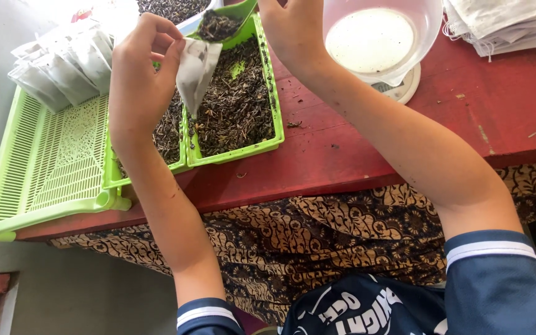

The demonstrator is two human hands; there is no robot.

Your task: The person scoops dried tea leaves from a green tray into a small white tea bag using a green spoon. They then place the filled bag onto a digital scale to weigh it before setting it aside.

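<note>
**White sachet held over a tray of dried leaves**

The left hand (141,74) pinches a small white filter sachet (196,71) by its top edge, fingers closed on the paper, so the sachet hangs point-down over the green tray of dried leaves (237,105). A few leaf bits fall from its lower tip. The right hand (293,31) sits at about one o'clock from the sachet, curled around the handle of a green scoop (221,25) loaded with dark leaves; the top edge of the view cuts off its fingers, so the grip itself is only partly seen.

A second green tray (169,133) of leaves lies touching the first at its nine o'clock side, half hidden by the left wrist. Further towards nine o'clock rests a slotted green basket tray (51,161), overhanging the red table (355,155), with a row of filled white sachets (63,68) at its far end. At three o'clock from the scoop stands a clear plastic bowl (379,37) on a white scale (404,90). A stack of empty white bags with strings (510,25) lies at the table's far right corner. A patterned brown cloth (342,236) hangs below the table edge.
</note>
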